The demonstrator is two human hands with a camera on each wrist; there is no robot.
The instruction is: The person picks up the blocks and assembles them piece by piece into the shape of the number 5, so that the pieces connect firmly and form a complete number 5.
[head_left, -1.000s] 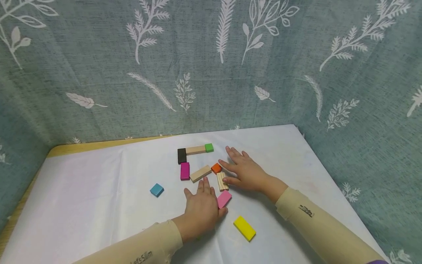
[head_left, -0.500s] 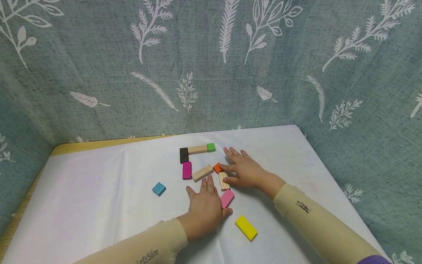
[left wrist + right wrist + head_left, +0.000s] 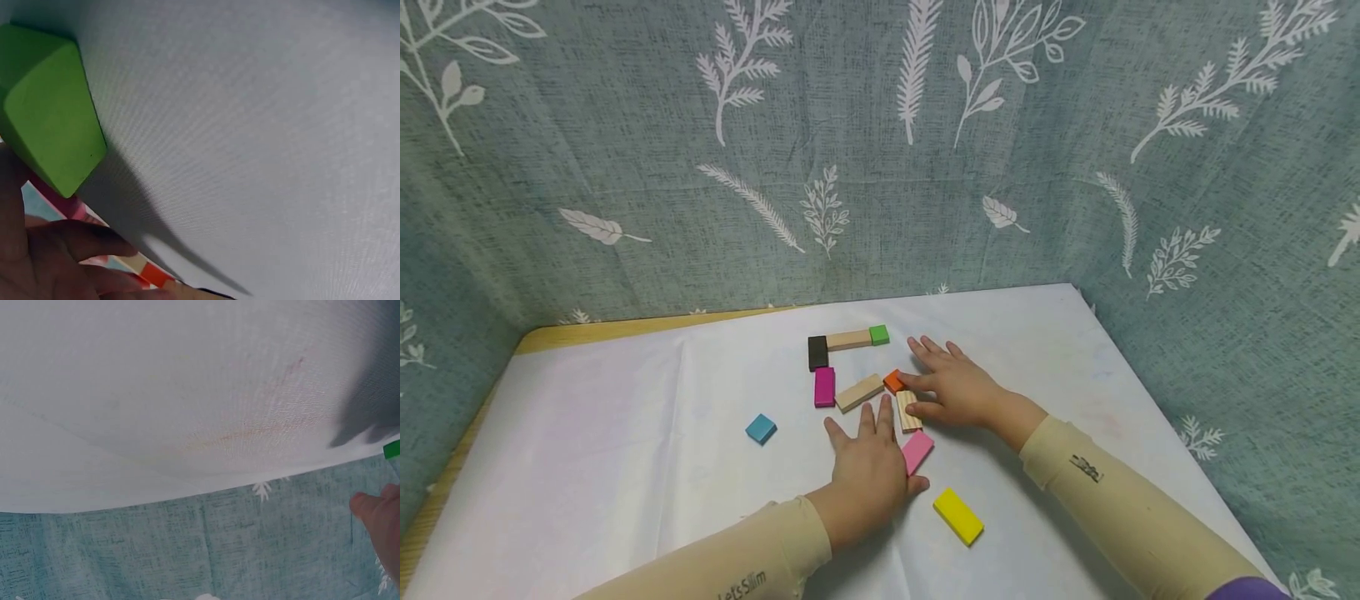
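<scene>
In the head view my left hand (image 3: 868,479) lies spread over the cloth, the pink block (image 3: 917,452) between its thumb and index finger and touching the hand's edge. Its middle fingers reach close to a plain wooden block (image 3: 860,392). My right hand (image 3: 961,387) has its fingers extended. Its index fingertip is at the small orange block (image 3: 893,381), and its thumb rests at the striped wooden block (image 3: 908,412). Orange, striped and pink blocks form a bent line. A green block (image 3: 56,112) sits near the left wrist, hidden under the arm in the head view.
Behind stand a dark block (image 3: 817,353), a magenta block (image 3: 824,387), a wooden block (image 3: 848,340) and a green block (image 3: 879,335), joined in a corner shape. A blue block (image 3: 761,428) lies left, a yellow block (image 3: 958,517) nearer. A patterned curtain (image 3: 865,208) bounds the table.
The left hand has slid slightly right and forward along the pink block. My right index finger has come down to the orange block. The view has shifted a little.
</scene>
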